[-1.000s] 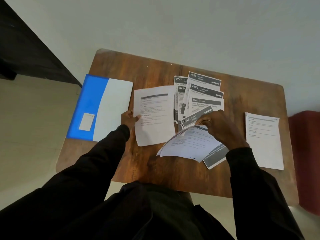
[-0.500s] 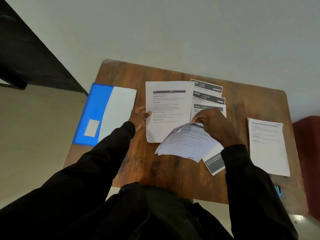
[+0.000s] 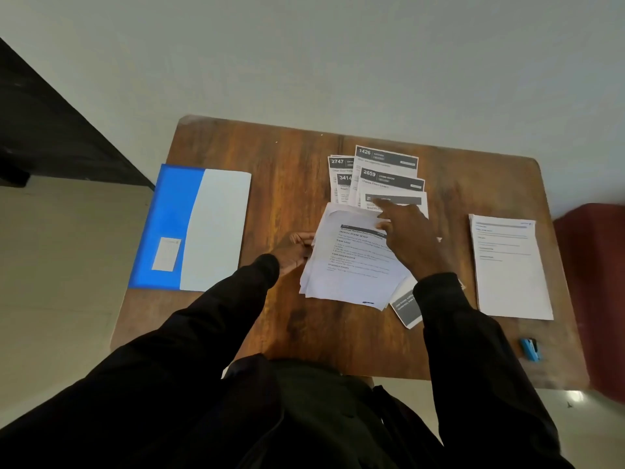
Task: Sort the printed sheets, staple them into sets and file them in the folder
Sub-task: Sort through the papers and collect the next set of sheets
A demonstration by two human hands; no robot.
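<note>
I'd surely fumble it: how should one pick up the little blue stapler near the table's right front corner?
Probably from above, fingers pinching the stapler across its two long sides at mid-length: it lies flat on the table, narrow, clear of the paper stack, nearest the right hand.

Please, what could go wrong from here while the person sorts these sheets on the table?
1. The loose pile under the right hand overlaps the fanned header sheets, so the two kinds may get mixed into a wrong set.
2. One dark-headed sheet pokes out beneath the right sleeve. Moving that arm might drag it toward the front edge.
3. The blue stapler lies near the front right corner of the table and could be knocked off.
</note>
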